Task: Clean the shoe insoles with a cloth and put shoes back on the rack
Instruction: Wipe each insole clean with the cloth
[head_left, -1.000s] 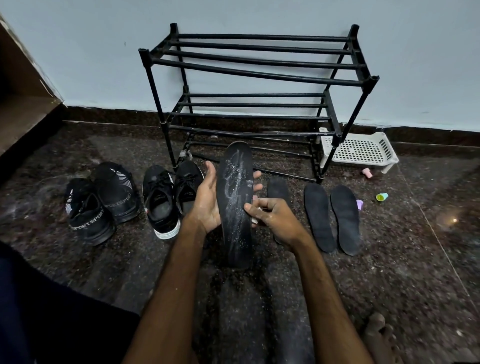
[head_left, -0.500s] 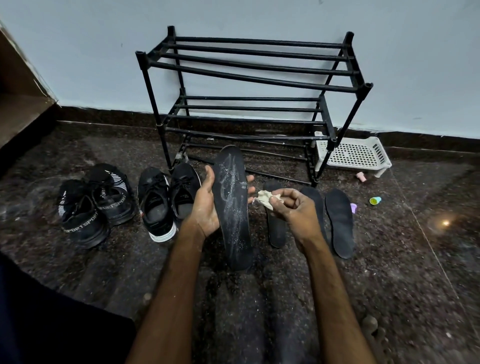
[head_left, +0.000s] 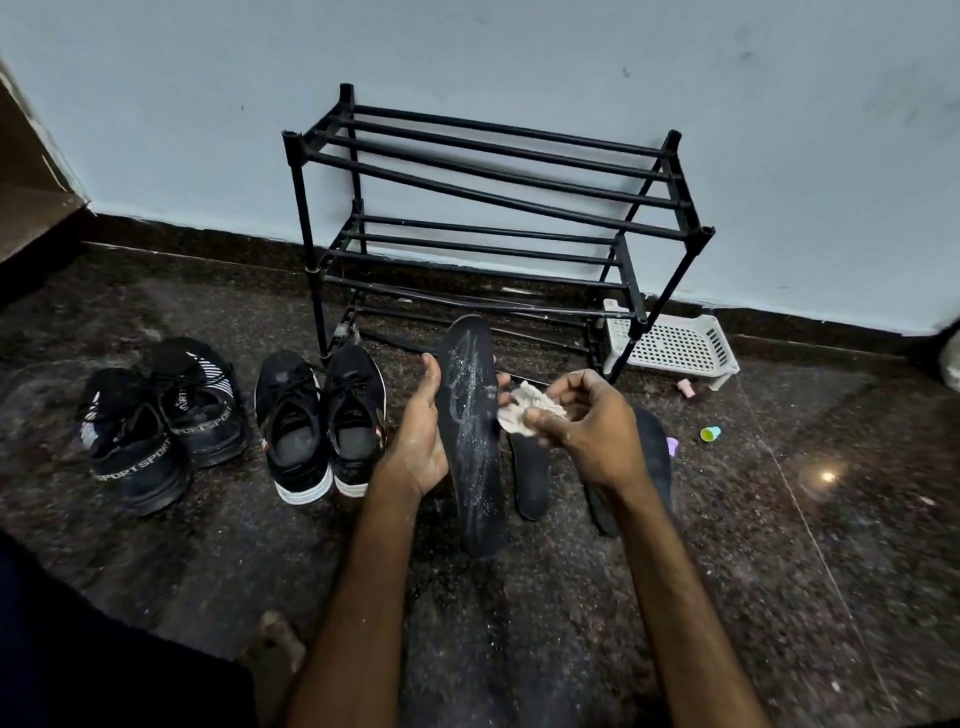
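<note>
1. A dark speckled stone floor meets a pale blue wall along a dark skirting.
2. A black tube rack stands against the wall, all its tiers bare.
3. Left of the rack, on the floor, two pairs of shoes sit side by side. The black pair with white soles is nearer the rack. The black pair lettered "SPORT" is farther left.
4. In front of the rack, the held insole is raised off the floor, standing on end with its toe towards the rack. It is black, long and narrow, and smeared with white streaks and specks down its face.
5. Also in front of the rack, to the right of the held one, a second black insole lies flat. A third insole is partly hidden behind the right wrist.
6. A white slotted basket sits on the floor at the rack's right foot.
7. The left hand grips the held insole, thumb on its left edge and fingertips curled round its right edge.
8. The right hand has its fingers curled in, pinching a crumpled whitish cloth at the insole's right edge. Whether the cloth touches the insole cannot be told.
9. Right of the rack lie a small pink piece, a green-and-yellow cap and a purple piece.
</note>
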